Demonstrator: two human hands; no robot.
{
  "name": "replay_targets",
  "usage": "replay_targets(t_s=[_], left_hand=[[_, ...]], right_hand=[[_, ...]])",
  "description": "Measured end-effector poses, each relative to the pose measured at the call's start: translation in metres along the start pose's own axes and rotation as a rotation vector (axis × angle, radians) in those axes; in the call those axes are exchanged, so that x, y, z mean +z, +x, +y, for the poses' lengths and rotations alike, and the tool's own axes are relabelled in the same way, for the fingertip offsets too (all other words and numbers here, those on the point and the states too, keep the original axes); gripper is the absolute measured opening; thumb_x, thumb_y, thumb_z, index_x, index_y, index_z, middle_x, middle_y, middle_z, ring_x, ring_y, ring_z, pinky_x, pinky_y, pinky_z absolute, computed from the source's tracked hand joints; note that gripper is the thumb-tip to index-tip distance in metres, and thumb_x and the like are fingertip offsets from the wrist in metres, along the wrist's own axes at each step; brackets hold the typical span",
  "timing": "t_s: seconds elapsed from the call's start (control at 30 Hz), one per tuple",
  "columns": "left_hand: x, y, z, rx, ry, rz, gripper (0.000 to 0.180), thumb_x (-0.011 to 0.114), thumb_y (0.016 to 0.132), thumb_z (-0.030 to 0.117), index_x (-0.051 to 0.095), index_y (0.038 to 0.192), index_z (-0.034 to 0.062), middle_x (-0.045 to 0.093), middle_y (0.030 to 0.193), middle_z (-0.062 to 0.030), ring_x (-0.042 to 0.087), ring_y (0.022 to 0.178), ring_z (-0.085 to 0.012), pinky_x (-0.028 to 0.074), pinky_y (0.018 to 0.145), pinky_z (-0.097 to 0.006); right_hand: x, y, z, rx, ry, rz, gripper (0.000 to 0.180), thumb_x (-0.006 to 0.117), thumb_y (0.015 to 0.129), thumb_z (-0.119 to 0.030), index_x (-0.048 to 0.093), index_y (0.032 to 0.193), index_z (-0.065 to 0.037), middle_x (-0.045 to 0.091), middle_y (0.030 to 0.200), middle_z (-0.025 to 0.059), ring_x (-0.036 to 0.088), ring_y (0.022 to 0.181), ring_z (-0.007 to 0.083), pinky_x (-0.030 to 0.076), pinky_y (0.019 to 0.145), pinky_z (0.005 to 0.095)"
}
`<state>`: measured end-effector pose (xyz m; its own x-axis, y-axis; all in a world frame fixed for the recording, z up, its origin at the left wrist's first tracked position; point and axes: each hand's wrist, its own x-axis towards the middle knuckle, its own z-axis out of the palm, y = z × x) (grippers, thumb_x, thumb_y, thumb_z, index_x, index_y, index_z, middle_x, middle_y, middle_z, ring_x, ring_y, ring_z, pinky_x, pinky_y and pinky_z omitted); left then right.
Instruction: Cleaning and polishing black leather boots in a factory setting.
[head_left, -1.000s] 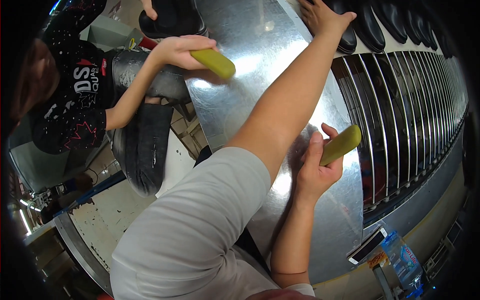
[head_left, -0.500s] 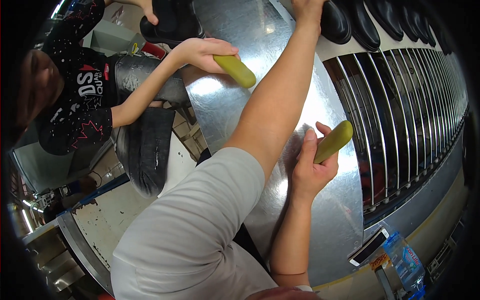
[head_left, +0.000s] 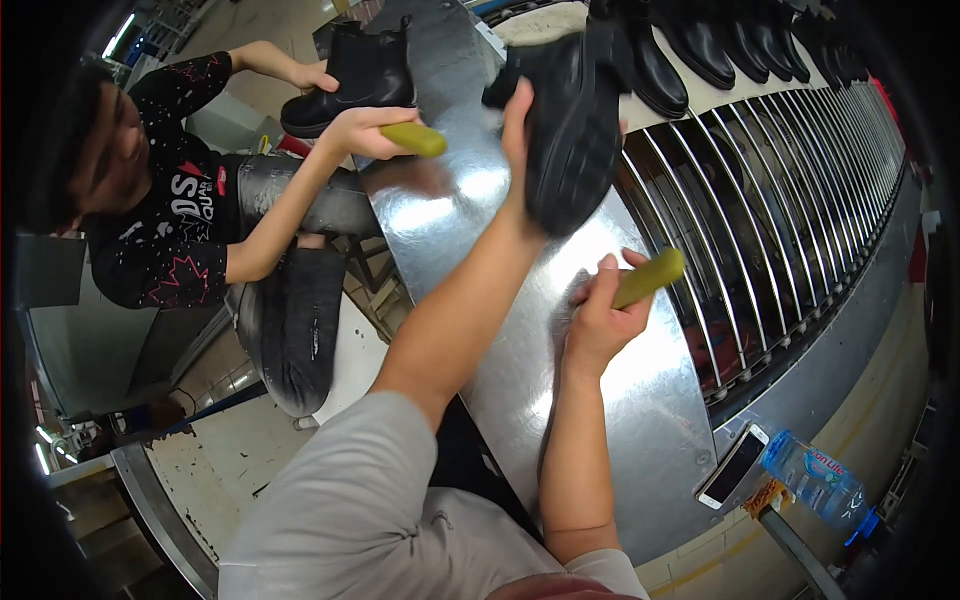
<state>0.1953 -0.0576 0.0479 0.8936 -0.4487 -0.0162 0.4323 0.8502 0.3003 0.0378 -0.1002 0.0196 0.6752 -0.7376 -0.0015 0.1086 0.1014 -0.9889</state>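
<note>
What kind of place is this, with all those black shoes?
Probably a shoe factory or workshop. A row of black shoes stands by a long run of metal bars, maybe a conveyor, and the left hand holds a black boot above a metal table.

The blurred boot point(head_left: 577, 150) hides much of the left hand point(head_left: 516, 150); the right hand point(head_left: 602, 322) covers the lower end of the green tool point(head_left: 652, 277).

Black boot point(head_left: 572, 150) in left hand point(head_left: 515, 140), olive-green bar point(head_left: 652, 278) in right hand point(head_left: 600, 328)
</note>
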Motion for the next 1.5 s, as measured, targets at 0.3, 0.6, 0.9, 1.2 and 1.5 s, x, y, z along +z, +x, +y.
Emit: replay_targets(t_s=[0.3,0.6,0.9,1.2,1.5], left_hand=[[-0.004,-0.219,0.008,-0.002,0.266,0.347,0.063,0.055,0.09,0.04,0.042,0.136,-0.0002,0.054,0.13,-0.013,0.055,0.116,-0.0241,0.043,0.101,-0.036],[-0.031,-0.222,0.002,0.268,0.743,0.319,0.035,0.059,0.09,0.027,0.059,0.109,-0.0026,0.062,0.1,-0.0056,0.056,0.089,-0.0138,0.044,0.081,-0.026],[-0.038,-0.215,-0.011,0.42,0.782,0.286,0.031,0.062,0.088,0.026,0.062,0.099,-0.0025,0.064,0.095,-0.0069,0.058,0.086,-0.0161,0.045,0.08,-0.03],[-0.04,-0.217,-0.016,0.435,0.873,0.256,0.031,0.063,0.087,0.026,0.062,0.097,-0.0034,0.065,0.091,-0.0102,0.06,0.084,-0.02,0.046,0.08,-0.033],[-0.03,-0.216,-0.014,0.479,0.945,0.208,0.028,0.062,0.087,0.025,0.062,0.092,-0.0023,0.064,0.086,-0.0088,0.059,0.08,-0.0198,0.047,0.076,-0.033]], right_hand=[[-0.002,0.004,-0.007,-0.039,0.175,0.107,0.034,0.057,0.093,-0.011,0.044,0.122,0.0,0.048,0.064,0.0009,0.047,0.052,0.0085,0.041,0.052,0.0224],[0.002,0.011,0.002,-0.089,0.142,-0.011,0.028,0.057,0.096,-0.026,0.048,0.111,-0.005,0.048,0.063,0.0004,0.044,0.05,0.0078,0.038,0.047,0.0226],[0.002,0.032,-0.05,-0.205,0.327,0.094,0.018,0.064,0.09,-0.018,0.055,0.096,-0.003,0.047,0.06,0.0018,0.047,0.048,0.0122,0.041,0.047,0.0265],[0.042,0.032,-0.054,-0.1,0.452,-0.066,0.022,0.066,0.089,-0.023,0.055,0.089,-0.005,0.043,0.056,0.0021,0.043,0.046,0.0141,0.038,0.046,0.0299],[0.042,0.03,-0.056,-0.113,0.547,-0.092,0.025,0.067,0.088,-0.023,0.053,0.081,-0.003,0.044,0.055,0.0033,0.044,0.045,0.0151,0.038,0.045,0.0299]])
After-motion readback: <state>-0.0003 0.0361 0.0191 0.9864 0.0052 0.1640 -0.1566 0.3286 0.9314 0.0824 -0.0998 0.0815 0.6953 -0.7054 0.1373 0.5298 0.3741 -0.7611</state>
